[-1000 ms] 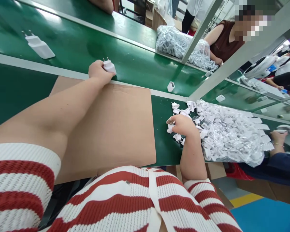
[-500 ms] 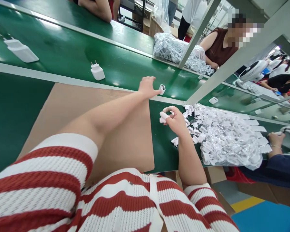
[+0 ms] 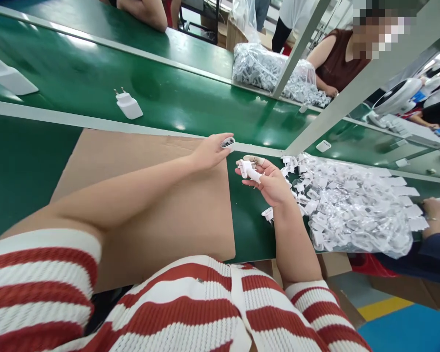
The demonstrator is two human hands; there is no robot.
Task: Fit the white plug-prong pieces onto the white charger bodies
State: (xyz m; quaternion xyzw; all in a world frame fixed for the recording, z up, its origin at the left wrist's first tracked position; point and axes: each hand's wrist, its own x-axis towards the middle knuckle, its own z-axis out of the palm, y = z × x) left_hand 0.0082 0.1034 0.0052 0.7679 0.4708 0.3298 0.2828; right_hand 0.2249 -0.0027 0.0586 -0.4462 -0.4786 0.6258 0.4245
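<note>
My left hand [image 3: 211, 150] is closed on a white charger body [image 3: 228, 143], whose open grey end faces up and to the right. It is over the right edge of a brown cardboard sheet [image 3: 161, 200]. To its right, my right hand [image 3: 273, 185] holds white plug heads [image 3: 249, 170] with pins showing; the fingers partly hide them, and how many there are I cannot tell. A pale cover wraps one of its fingers. The two hands are close but apart. Beyond my right hand lies a heap of white plug heads [image 3: 359, 205] in clear plastic.
On the green conveyor belt [image 3: 190, 107] lie assembled chargers, one [image 3: 129, 105] mid-left and another [image 3: 12, 77] at far left. A white charger body [image 3: 323, 145] lies farther right. A slanted metal post [image 3: 337, 93] rises at right. Co-workers sit across and to the right.
My left hand has picked the charger body off the belt and drawn it back to the cardboard's edge. My right hand has turned its plug heads, so pins show. Chargers on the belt have shifted left.
</note>
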